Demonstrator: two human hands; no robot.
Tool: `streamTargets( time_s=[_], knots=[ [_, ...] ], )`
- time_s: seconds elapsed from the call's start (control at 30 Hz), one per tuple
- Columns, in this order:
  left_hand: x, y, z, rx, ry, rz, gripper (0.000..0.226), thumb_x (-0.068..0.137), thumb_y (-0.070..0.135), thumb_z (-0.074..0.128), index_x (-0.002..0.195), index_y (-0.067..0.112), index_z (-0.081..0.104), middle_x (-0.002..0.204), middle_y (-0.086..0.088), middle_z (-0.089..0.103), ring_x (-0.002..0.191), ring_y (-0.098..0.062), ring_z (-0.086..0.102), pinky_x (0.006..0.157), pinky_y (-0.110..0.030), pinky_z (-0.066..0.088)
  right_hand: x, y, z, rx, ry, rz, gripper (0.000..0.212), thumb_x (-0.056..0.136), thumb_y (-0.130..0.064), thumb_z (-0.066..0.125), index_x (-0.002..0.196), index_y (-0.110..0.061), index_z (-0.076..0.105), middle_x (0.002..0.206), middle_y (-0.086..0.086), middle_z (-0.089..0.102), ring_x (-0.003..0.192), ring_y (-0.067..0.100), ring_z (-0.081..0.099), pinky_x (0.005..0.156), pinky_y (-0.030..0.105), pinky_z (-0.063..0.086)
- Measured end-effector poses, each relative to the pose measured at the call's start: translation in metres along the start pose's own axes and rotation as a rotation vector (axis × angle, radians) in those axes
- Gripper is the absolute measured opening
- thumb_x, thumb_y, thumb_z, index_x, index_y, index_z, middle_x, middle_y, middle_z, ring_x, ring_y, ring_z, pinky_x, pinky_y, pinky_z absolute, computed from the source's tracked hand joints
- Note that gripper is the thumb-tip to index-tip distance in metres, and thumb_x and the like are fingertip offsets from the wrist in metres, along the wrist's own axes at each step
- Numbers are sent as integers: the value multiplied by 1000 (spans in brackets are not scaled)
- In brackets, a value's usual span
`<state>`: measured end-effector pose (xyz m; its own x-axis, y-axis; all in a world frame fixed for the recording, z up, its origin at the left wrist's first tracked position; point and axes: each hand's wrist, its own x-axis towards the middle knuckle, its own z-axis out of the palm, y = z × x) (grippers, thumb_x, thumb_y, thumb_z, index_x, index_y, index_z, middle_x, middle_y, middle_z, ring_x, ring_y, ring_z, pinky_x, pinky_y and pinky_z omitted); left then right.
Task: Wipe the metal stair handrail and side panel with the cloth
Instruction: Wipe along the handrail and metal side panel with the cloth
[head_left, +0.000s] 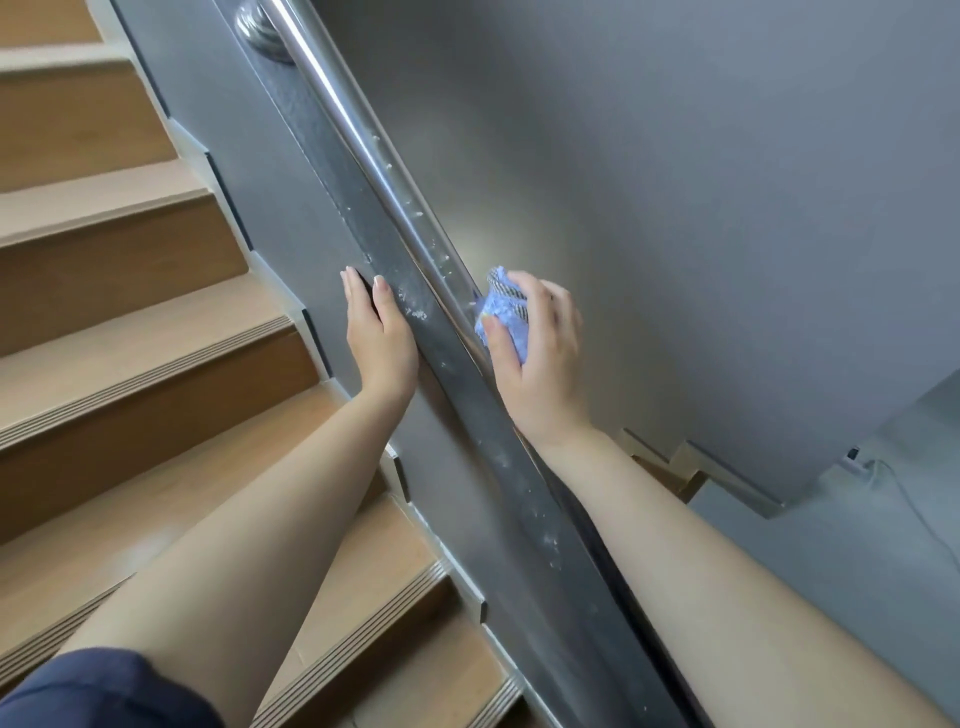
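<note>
A shiny metal handrail (363, 140) runs diagonally from the top middle down to the lower right, with white specks and droplets on it. Under it lies a dark, dusty flat cap (488, 441) on top of the grey side panel (270, 208). My right hand (540, 364) grips a bunched blue cloth (501, 312) and presses it against the right side of the rail. My left hand (376, 332) rests flat with fingers together against the panel's left face, thumb on the cap, holding nothing.
Wooden stair steps (130, 364) with ribbed nosings climb on the left. A grey wall (701, 208) fills the right. Lower steps (670, 467) and a white cable (883, 478) show at the lower right. A round rail bracket (260, 31) sits at the top.
</note>
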<state>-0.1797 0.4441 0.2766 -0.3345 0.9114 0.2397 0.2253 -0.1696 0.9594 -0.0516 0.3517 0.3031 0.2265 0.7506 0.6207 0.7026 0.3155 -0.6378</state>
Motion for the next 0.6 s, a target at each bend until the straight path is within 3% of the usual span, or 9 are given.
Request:
streamTargets(
  time_s=[0.27,0.43,0.6],
  knots=[
    [33,21,-9,-6,-15,10,55,105,31,27,155,9,18,164,-3,17,152,-14,13,123,-29,11,76,-36,34,56,24,-122,34,91,-16,61,123,-6,55,116,14,56,109,29,53,95,23,28],
    [53,28,-12,12,-14,19,55,105,33,26,154,9,19,164,-5,20,152,-16,15,123,-31,12,69,-27,32,12,27,-239,34,88,-17,64,120,-9,59,113,11,57,100,31,55,91,25,34],
    [73,33,-13,17,9,18,55,105,34,26,153,7,24,162,-7,25,150,-19,20,123,-34,14,60,-13,28,4,1,-252,35,88,-18,64,122,-12,58,114,10,56,101,30,54,90,18,32]
  ],
)
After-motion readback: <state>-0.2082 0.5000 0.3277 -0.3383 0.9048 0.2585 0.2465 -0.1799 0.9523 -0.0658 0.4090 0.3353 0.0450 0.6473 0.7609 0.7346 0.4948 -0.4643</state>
